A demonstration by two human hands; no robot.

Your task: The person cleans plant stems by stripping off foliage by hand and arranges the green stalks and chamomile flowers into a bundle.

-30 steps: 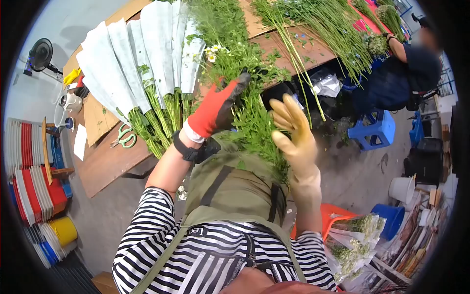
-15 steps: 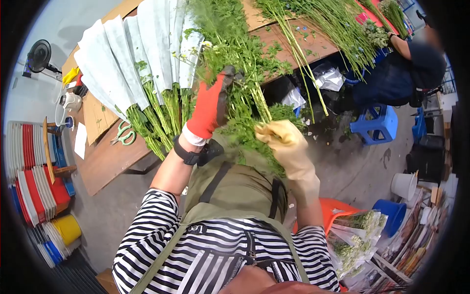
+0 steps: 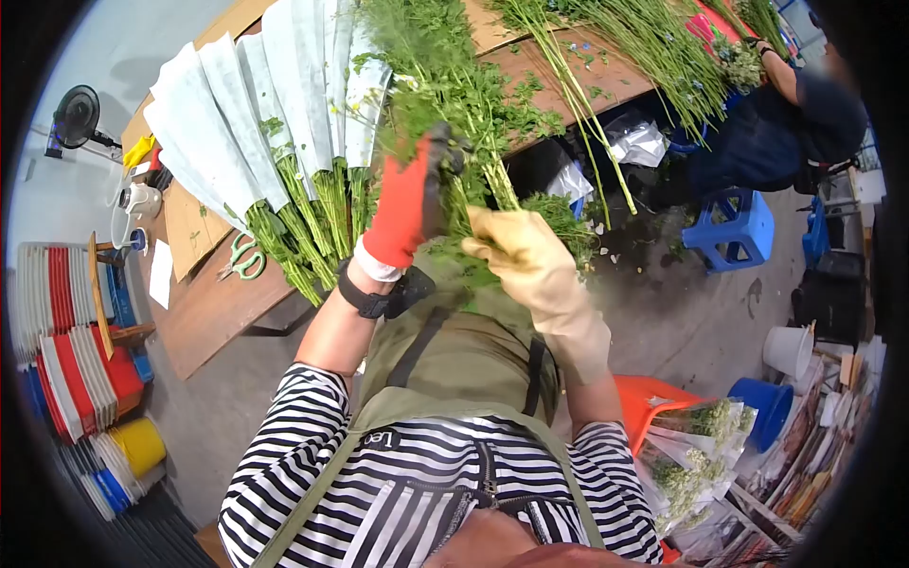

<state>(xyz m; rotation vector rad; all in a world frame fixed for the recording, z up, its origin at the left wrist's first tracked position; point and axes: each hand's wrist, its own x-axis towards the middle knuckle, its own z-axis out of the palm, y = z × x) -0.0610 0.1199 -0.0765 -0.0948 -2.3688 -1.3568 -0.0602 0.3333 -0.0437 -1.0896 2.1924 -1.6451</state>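
Observation:
My left hand (image 3: 417,194), in a red and dark glove, is closed round green leafy stems with small white flowers (image 3: 407,85). Just to its right, my right hand (image 3: 521,248), in a pale yellow rubber glove, has its fingers curled at the lower stems (image 3: 464,201); they partly hide what they grip. Above my right hand lie more bare-ended green stems (image 3: 497,175) on the table. White-wrapped bunches (image 3: 265,104) fan out left of my left hand, their cut stems pointing down. Green-handled scissors (image 3: 246,259) rest on the table near them.
The brown table (image 3: 213,317) ends in front of my apron. Long stems (image 3: 587,123) overhang its right edge. A co-worker in dark clothes (image 3: 757,137) is at the upper right, by a blue stool (image 3: 729,230). Wrapped flowers (image 3: 691,469) sit on an orange chair (image 3: 649,402).
My right hand has gone from open fingers to curled ones and moved left to the stems. My left hand still grips the bunch, and leaves around the hands have shifted.

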